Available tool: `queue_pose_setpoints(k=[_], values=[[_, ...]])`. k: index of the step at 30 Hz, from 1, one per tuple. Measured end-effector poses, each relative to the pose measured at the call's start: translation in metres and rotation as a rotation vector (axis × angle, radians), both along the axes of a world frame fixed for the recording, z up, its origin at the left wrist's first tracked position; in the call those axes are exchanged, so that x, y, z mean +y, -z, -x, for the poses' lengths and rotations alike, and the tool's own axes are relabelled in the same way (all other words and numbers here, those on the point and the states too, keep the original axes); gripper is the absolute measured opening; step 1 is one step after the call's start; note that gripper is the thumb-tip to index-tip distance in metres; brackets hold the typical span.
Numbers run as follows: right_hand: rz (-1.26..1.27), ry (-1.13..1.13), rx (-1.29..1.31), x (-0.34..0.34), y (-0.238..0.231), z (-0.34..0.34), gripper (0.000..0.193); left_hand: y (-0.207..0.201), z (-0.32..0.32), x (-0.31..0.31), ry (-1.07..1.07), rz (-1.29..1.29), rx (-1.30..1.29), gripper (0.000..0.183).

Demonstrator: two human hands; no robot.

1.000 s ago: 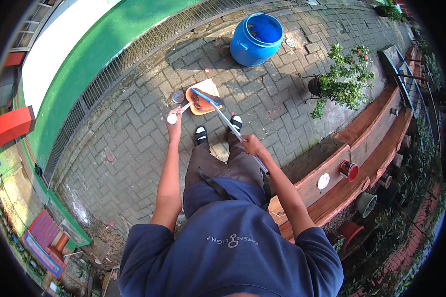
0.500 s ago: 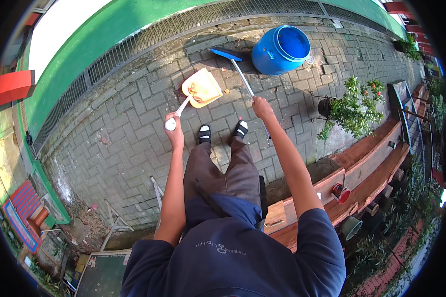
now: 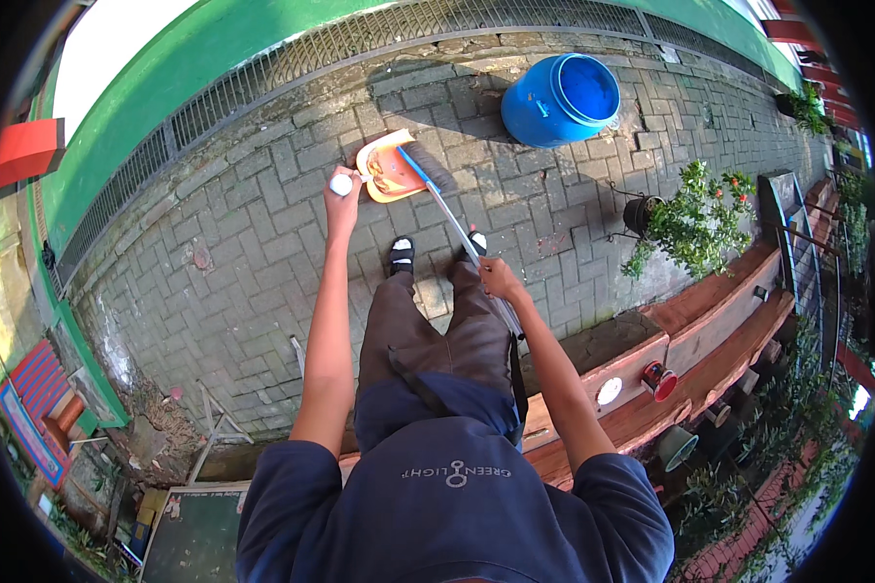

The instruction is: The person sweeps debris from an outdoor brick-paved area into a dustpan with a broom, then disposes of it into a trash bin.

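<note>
Showing at 11 o'clock: dustpan [image 3: 389, 142] w/ debris [image 3: 381, 173]. Broom head [image 3: 416, 167], nr blue barrel [image 3: 537, 104] (1 o'clock) a sec ago, is now back at pan's R edge, i.e. sweeping side meets pan. L hand [image 3: 342, 206] closed rd pan handle [image 3: 340, 185]; R hand [image 3: 499, 279] closed rd broom shaft [image 3: 457, 225].

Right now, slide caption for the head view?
Left grip on orange dustpan, right grip on blue-headed broom at its edge; open blue barrel beyond.

Orange dustpan [image 3: 387, 191] in left fingers [image 3: 355, 183], broom [image 3: 453, 220] in right fingers [image 3: 489, 270], blue barrel [image 3: 535, 105] beyond.
</note>
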State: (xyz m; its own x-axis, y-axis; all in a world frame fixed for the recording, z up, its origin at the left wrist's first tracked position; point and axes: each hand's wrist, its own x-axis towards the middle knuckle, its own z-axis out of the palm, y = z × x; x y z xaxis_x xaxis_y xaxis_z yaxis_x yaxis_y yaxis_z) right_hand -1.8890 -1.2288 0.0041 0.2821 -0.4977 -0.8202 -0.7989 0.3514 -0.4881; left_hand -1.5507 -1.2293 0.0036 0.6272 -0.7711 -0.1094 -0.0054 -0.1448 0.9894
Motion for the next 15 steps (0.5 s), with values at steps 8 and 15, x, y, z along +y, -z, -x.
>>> queue_pose_setpoints(k=[8, 15], values=[[-0.133, 0.397, -0.086, 0.06, -0.069, -0.006, 0.042, 0.006, -0.027, -0.011, 0.05, -0.007, 0.045, 0.017], [-0.103, 0.577, -0.1, 0.056, -0.01, -0.024, 0.038, 0.0, -0.028, -0.009, 0.153, -0.032, -0.046, 0.018]])
